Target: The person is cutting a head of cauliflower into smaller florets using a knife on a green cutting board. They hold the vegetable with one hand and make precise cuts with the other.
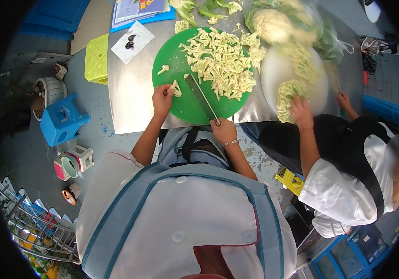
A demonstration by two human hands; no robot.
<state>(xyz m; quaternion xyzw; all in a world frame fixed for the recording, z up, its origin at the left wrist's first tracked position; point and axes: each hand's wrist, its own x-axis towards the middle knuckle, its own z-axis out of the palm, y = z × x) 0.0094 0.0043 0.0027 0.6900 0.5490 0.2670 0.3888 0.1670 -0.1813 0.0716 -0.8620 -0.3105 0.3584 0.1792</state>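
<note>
My left hand (162,100) pinches a small cauliflower floret (175,88) at the left edge of a round green cutting board (195,111). In my right hand (224,132) is the handle of a kitchen knife (202,99), its blade lying over the board and pointing up and left. Many cut cauliflower pieces (217,59) are heaped on the board's upper right part. A single cut floret (163,69) lies apart on the left, above my left hand.
A co-worker's hand (300,111) holds cauliflower (286,96) over a round white board (271,76) on the right. Bagged cauliflower heads (272,26), booklets (140,12) and a paper with dark bits (133,42) lie on the metal table (129,94). Stools stand left.
</note>
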